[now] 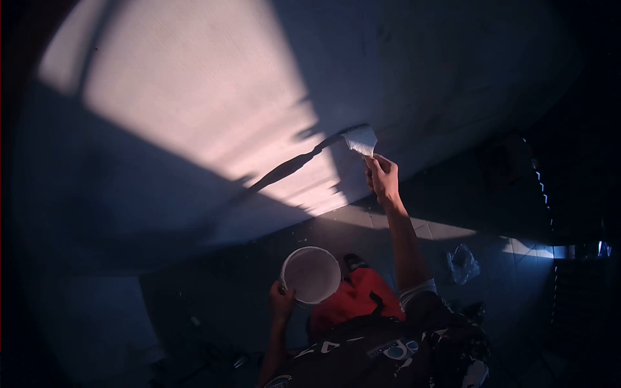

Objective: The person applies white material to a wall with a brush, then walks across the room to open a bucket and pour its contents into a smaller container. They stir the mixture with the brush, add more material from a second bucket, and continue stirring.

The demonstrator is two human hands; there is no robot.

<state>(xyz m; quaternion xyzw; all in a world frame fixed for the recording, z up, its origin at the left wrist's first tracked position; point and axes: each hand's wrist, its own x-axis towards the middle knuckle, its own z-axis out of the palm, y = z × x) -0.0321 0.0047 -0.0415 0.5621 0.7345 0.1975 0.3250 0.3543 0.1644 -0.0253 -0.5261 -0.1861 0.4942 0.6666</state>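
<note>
The edges are too dark for me to see, and I can't tell what is inside the white bucket [312, 275]. The left hand [281, 301] holds its rim, low down by the red cloth [365, 292]. The right arm [407, 242] stretches up and out. The right hand [383, 176], closed on a flat white tool [360, 140], hides most of its handle; the wide end is against the pale wall [194, 84].
</note>
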